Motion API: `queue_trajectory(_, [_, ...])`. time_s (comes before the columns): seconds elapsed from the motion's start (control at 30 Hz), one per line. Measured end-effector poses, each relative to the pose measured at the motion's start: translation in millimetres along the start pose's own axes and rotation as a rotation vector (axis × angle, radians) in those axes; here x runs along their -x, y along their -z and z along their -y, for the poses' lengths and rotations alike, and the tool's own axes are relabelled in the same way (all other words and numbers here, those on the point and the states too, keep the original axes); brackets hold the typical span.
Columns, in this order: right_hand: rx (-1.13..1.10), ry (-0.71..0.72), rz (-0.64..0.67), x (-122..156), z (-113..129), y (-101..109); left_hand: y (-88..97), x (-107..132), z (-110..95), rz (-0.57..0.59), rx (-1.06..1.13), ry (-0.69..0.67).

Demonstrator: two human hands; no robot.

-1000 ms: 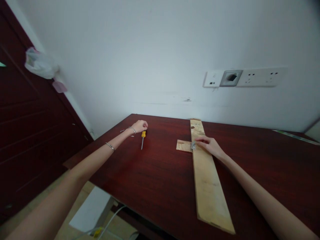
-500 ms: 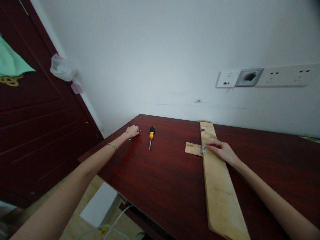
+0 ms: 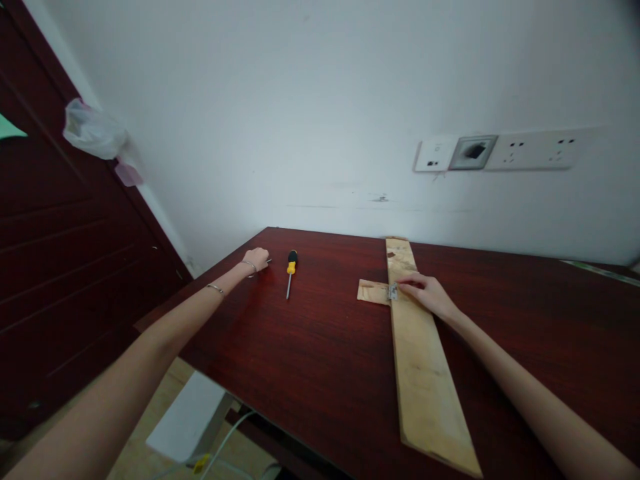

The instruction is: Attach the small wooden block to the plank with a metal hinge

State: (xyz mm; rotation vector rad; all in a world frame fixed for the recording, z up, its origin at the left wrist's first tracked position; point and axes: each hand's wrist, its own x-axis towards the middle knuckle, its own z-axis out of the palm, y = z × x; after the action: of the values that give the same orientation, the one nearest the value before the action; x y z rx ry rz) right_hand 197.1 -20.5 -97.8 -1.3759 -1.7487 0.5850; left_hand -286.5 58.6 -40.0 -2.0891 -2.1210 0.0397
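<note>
A long pale wooden board [image 3: 425,373] lies on the dark red table, with a short wooden piece [image 3: 373,292] against its left side. Across their joint sits a small silver metal hinge [image 3: 393,291]. My right hand [image 3: 427,293] rests over the board, thumb and fingertips pinched at the hinge's right edge. My left hand [image 3: 256,259] is closed low at the table's far left, its fingertips hidden. A thin metal sliver [image 3: 269,261] shows beside those fingers; its kind is unclear. To the right of this hand lies a screwdriver [image 3: 291,270] with a black and yellow handle.
The dark red table [image 3: 320,373] meets a white wall holding a row of sockets [image 3: 510,152]. At left are a brown door [image 3: 60,253] and a hanging plastic bag [image 3: 95,130]. A white box [image 3: 187,417] and a cable stand below the table's front edge.
The view has shifted slightly, so everything appears a little further left. Both hands keep nearly the same places, the right at the hinge and the left at the table's far left.
</note>
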Motion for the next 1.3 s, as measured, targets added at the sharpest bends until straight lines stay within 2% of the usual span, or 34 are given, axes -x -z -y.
queue_trajectory(0.13, [-0.049, -0.047, -0.019, -1.0, 1.1, 0.0, 15.5, -12.7, -14.5, -0.076, 0.066, -0.017])
queue_trajectory(0.23, [-0.054, -0.052, -0.018, -1.6, 2.2, 1.4, 31.5, -24.8, -45.9, -0.174, 0.164, -0.081])
queue_trajectory(0.33, [-0.083, -0.052, -0.034, -1.8, 4.6, 2.7, 44.3, -29.9, -96.5, -0.241, 0.292, -0.197])
queue_trajectory(0.43, [-0.147, -0.058, -0.086, -2.2, 9.7, 3.5, 49.8, -22.0, -157.4, -0.27, 0.43, -0.364])
queue_trajectory(0.53, [-0.21, -0.042, -0.146, -3.6, 18.1, 4.5, 49.1, -4.0, -215.1, -0.295, 0.797, -0.592])
queue_trajectory(0.63, [-0.269, -0.001, -0.16, -5.4, 29.0, 6.9, 45.5, 15.1, -259.0, -0.292, 0.991, -0.724])
queue_trajectory(0.7, [-0.299, 0.012, -0.147, -6.5, 35.8, 8.9, 42.8, 25.3, -278.3, -0.27, 1.072, -0.767])
queue_trajectory(0.77, [-0.318, 0.021, -0.146, -7.1, 40.8, 10.6, 40.1, 32.8, -289.7, -0.256, 1.128, -0.776])
queue_trajectory(0.87, [-0.333, 0.042, -0.136, -6.9, 44.7, 11.1, 36.0, 39.5, -295.3, -0.247, 1.176, -0.769])
queue_trajectory(1.07, [-0.34, 0.068, -0.117, -6.4, 44.6, 7.4, 28.4, 42.2, -292.6, -0.223, 1.168, -0.774])
queue_trajectory(1.3, [-0.306, 0.015, -0.133, -1.7, 34.8, 9.9, 22.8, 39.0, -289.2, -0.142, 1.149, -0.762])
